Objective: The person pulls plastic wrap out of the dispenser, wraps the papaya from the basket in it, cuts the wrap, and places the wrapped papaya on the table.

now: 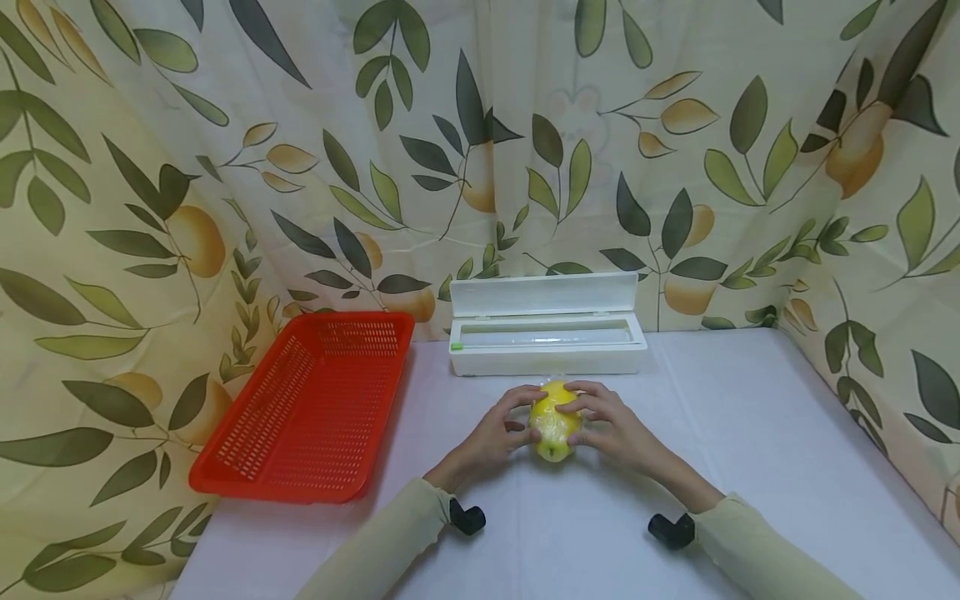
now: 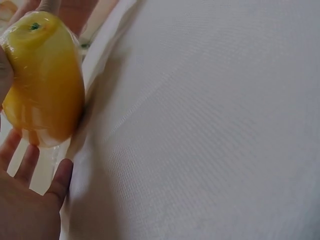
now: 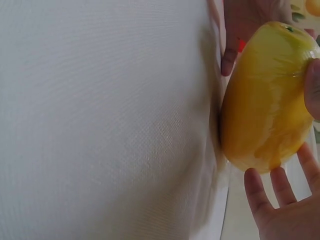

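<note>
A yellow mango (image 1: 556, 421), greener toward its stem end, lies on the white-covered table in a layer of clear plastic wrap. In both wrist views the film shines on the mango (image 2: 47, 82) and wrinkles near its top. My left hand (image 1: 495, 433) holds it from the left, thumb on the near side and fingers curved round the far end. From the opposite side my right hand (image 1: 615, 425) grips it the same way. In the right wrist view, fingertips touch the lower end of the mango (image 3: 270, 100).
Behind the hands stands a white plastic-wrap dispenser (image 1: 547, 361) with its lid (image 1: 543, 296) raised and a roll of film inside. A red perforated basket (image 1: 300, 417) sits at the left. Leaf-patterned curtain (image 1: 525, 167) surrounds the table (image 1: 750, 417).
</note>
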A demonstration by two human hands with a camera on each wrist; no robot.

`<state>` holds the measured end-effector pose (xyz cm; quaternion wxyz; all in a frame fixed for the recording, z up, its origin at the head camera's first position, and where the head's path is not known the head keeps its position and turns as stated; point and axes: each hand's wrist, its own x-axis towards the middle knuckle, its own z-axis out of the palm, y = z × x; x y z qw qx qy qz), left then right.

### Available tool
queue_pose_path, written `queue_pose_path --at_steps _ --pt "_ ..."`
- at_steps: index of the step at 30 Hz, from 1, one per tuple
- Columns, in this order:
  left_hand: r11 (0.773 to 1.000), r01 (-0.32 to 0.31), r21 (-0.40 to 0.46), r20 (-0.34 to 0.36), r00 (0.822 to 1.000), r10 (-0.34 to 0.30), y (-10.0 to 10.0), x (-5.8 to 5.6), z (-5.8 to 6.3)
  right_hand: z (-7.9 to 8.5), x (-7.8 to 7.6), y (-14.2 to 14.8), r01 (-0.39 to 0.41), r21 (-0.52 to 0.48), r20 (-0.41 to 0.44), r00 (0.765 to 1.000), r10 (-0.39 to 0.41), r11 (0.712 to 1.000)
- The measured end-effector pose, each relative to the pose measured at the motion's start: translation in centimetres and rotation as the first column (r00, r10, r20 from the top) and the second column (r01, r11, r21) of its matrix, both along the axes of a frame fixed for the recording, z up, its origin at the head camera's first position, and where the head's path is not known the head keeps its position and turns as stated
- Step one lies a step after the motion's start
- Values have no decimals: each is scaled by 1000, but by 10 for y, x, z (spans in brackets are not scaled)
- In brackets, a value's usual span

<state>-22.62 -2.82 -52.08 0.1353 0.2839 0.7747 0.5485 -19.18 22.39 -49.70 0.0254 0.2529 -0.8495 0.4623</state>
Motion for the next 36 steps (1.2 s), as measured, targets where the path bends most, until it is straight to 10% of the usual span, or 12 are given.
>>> queue_pose_path --at_steps 16,27,36 --pt "999 26 -27 6 1000 -26 0 2 4 0 7 3 -30 32 -99 995 33 999" --pt "980 -194 51 16 981 193 11 16 7 -2 10 2 -9 -14 -36 999 8 1000" --pt "975 -207 83 48 978 203 16 18 8 -4 9 1 0 -44 -9 1000 0 999"
